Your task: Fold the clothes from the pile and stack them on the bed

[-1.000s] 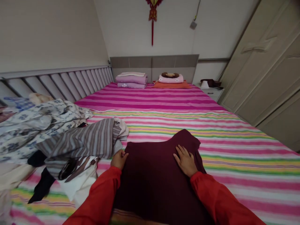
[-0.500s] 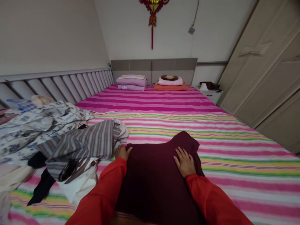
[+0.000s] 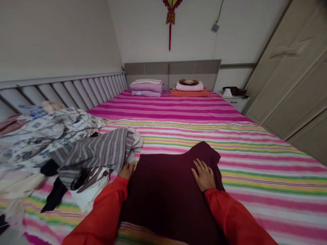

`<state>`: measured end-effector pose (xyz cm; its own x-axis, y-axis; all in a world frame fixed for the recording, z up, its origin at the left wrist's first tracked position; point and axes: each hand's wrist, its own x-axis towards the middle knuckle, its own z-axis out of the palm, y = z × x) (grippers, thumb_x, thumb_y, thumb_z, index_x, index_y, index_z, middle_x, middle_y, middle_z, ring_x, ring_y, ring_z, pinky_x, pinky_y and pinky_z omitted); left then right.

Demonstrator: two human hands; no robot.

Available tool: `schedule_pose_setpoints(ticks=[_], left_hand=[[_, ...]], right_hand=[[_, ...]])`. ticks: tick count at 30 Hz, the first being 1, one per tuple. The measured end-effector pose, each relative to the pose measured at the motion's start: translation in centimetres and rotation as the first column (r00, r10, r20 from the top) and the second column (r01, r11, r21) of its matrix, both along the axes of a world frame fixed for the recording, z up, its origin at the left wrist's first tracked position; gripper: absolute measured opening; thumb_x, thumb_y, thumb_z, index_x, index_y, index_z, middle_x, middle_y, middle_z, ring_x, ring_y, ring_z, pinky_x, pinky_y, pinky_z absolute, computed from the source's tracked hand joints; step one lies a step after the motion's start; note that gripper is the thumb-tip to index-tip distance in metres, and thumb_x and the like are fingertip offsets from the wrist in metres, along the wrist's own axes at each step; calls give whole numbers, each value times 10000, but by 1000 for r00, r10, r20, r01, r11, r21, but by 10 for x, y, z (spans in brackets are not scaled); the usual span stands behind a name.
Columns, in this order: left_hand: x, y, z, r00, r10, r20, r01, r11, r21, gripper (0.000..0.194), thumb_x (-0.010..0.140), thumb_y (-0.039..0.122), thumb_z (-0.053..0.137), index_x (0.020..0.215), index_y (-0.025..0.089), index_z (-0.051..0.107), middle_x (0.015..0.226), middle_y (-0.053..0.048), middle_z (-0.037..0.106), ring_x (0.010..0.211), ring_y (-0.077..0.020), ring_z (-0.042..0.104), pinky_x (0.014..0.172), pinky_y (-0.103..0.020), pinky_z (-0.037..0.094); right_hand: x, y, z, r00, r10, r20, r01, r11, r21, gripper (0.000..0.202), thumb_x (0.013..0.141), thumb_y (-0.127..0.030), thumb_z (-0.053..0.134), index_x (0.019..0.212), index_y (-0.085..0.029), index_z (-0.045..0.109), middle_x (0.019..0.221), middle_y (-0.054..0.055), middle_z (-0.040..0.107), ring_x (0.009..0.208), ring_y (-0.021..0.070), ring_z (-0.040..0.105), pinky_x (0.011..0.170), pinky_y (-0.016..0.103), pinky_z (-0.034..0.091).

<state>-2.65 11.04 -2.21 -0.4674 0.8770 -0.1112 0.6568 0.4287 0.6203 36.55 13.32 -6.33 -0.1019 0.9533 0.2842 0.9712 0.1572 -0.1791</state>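
Note:
A maroon garment (image 3: pixel 166 190) lies spread on the bed in front of me, with one folded part reaching up at its far right. My right hand (image 3: pixel 204 175) rests flat on its upper right area, fingers stretched out. Just off the garment's left edge is my left hand (image 3: pixel 126 170), low over the bed; its fingers lie close together, partly hard to see, and no held item shows. Beside that hand lies a grey-and-brown striped garment (image 3: pixel 94 153), crumpled over white and dark clothes.
A white floral cloth (image 3: pixel 56 132) and other loose clothes are heaped at left by the bed railing (image 3: pixel 84 87). Folded purple bedding (image 3: pixel 147 87) and a pink pillow (image 3: pixel 189 86) sit near the headboard (image 3: pixel 184 66). A wardrobe (image 3: pixel 288 75) stands at right.
My left hand has slid left and off the maroon garment's upper left corner. My right hand stays on the cloth. The view has shifted slightly left.

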Motion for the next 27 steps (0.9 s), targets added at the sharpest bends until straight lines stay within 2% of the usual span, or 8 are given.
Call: schedule_pose_setpoints(ticks=[3,6,12,15,18,22,25,27], left_hand=[[12,-38,2,977,-47,-209,32,997,-75,325,854,499,458,749,206,551,888,-98,665,890,-236,632,754,-331,453],[26,-58,8,916,-147,-373,62,971,-229,323,912,464,378,919,203,568,1014,-118,670,942,-237,638,759,-334,450],[7,-76,11,932,-77,-354,-48,943,-330,307,952,338,302,1042,196,558,915,-120,711,881,-244,667,751,-347,462],[8,-74,11,917,-135,-375,49,972,-230,238,907,261,393,1014,187,593,1020,-116,692,963,-230,649,854,-355,466],[55,-59,14,904,-309,-296,322,947,-3,333,893,225,379,1151,160,579,1207,-117,632,1137,-181,575,1005,-318,414],[163,-37,12,734,-658,-169,679,724,126,478,924,315,316,1377,223,438,1463,-59,430,1345,-192,376,1117,-405,310],[212,-23,3,662,-728,-177,743,669,26,514,920,421,335,1426,334,356,1526,7,320,1407,-266,249,1113,-560,249],[211,-9,-5,664,-704,-252,719,694,-43,524,904,466,369,1414,345,381,1530,17,308,1421,-292,200,1123,-591,182]], right_hand=[[0,1,-1,1000,-5,10,5,1000,-2,517,939,-432,282,1374,-224,468,1441,51,459,1331,248,368,1047,445,289],[0,1,-1,1000,-4,12,4,1000,-1,517,937,-436,280,1372,-232,471,1438,51,462,1329,247,370,1042,443,290],[2,3,-7,1000,0,4,0,1000,13,519,932,-444,277,1376,-251,465,1438,52,462,1324,252,371,1036,454,287],[2,5,-10,1000,-2,7,2,1000,21,517,932,-443,279,1379,-257,461,1435,52,466,1327,252,366,1036,454,284],[2,5,-10,1000,-4,7,4,999,34,511,929,-429,293,1378,-255,464,1428,58,474,1325,256,368,1035,454,286],[3,4,-7,1000,8,4,-8,1000,22,511,931,-429,290,1383,-257,457,1437,47,463,1330,249,365,1037,447,288],[4,4,-6,1000,12,6,-12,1000,7,516,935,-437,283,1389,-254,448,1447,45,451,1335,242,361,1040,443,290],[4,4,-6,1000,13,4,-13,1000,10,513,936,-436,289,1389,-258,449,1448,42,449,1335,240,363,1038,438,293]])
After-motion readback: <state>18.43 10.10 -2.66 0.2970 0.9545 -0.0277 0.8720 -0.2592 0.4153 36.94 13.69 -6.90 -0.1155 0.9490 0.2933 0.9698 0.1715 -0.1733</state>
